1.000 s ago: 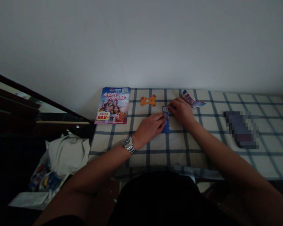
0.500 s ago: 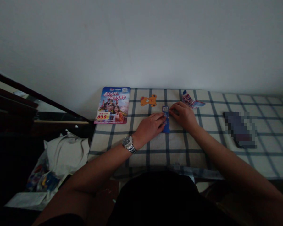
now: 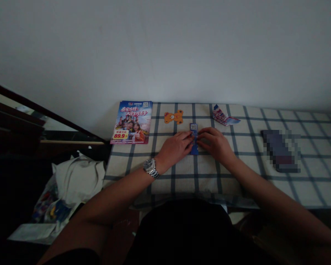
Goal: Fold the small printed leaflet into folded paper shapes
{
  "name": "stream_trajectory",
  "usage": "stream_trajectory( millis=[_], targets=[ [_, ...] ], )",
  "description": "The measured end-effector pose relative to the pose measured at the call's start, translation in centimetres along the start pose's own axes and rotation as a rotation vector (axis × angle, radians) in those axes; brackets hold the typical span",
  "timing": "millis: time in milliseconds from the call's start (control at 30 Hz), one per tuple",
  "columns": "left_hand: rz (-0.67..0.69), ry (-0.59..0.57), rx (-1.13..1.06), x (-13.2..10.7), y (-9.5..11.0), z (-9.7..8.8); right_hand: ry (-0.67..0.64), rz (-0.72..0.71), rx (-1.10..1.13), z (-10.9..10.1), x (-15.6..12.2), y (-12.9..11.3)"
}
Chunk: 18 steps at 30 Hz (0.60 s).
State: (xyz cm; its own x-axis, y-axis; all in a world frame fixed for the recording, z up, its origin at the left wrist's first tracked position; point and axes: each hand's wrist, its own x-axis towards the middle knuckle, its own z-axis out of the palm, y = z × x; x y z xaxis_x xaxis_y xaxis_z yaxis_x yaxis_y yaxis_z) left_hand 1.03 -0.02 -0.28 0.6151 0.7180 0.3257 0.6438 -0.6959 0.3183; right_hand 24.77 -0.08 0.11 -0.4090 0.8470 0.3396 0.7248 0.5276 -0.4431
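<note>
A narrow folded blue flyer (image 3: 194,149) with a QR code at its far end lies on the checked cloth in front of me. The fingers of my left hand (image 3: 177,147) are bent together and press on its left side, holding it against the cloth. My right hand (image 3: 215,142) is at the opposite long edge, with thumb and fingers closed on that edge. My fingertips cover the middle of the strip. Beyond it lies a flat orange teddy bear cutout (image 3: 173,117). A folded piece of printed paper (image 3: 224,117) stands up behind my right hand.
A stack of printed flyers (image 3: 132,123) lies at the table's left end. To the right is a dark, blurred-out phone-like object (image 3: 280,152). The checked tablecloth (image 3: 242,138) reaches back to a white wall (image 3: 165,51). White bags (image 3: 75,178) stand below on the left.
My right hand has slid a little toward me along the right edge of the folded flyer. The left hand and the flyer stay in place.
</note>
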Motion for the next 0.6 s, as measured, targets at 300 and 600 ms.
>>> stream_trajectory(
  millis=[300,600],
  targets=[
    [0.007,0.009,-0.001,-0.1,-0.3,0.5,0.008,-0.011,-0.003,0.3,-2.4,-0.7],
    [0.01,0.002,-0.003,-0.1,-0.2,0.4,0.005,-0.032,-0.007,0.2,-3.5,-1.2]
  ],
)
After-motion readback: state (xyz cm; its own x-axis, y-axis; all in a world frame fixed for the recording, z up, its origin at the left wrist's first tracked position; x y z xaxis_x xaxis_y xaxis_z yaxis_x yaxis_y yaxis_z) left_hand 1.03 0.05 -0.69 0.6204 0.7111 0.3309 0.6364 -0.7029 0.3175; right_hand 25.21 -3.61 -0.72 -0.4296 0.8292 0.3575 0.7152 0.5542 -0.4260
